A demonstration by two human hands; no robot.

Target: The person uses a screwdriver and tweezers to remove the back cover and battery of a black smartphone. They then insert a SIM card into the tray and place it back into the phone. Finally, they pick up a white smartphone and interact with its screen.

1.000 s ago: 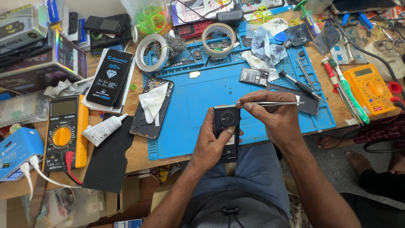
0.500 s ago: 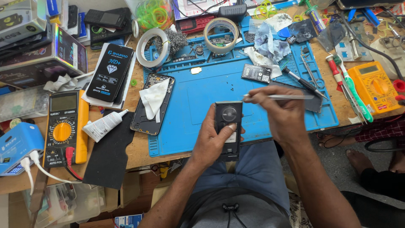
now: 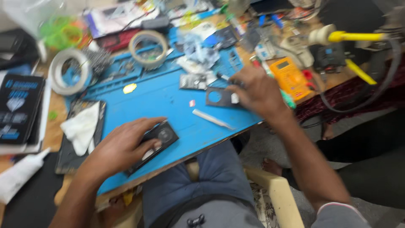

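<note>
Blue mat [image 3: 168, 97] covers the bench, and on its near edge lies the phone [image 3: 157, 141], a dark slab with its round lens facing up. Its long axis runs slantwise, lens end toward the far right, other end toward the person under the left hand [image 3: 122, 147], whose grip is closed on the phone, fingers pressing it flat to the mat. The right hand [image 3: 257, 90] is well apart, off to the right, fingers curled over a dark tool [image 3: 225, 78] beside a small black plate [image 3: 219, 97]; blur hides whether that grip is closed on the tool. A white pick [image 3: 211, 119] lies between the hands, nearer the right
</note>
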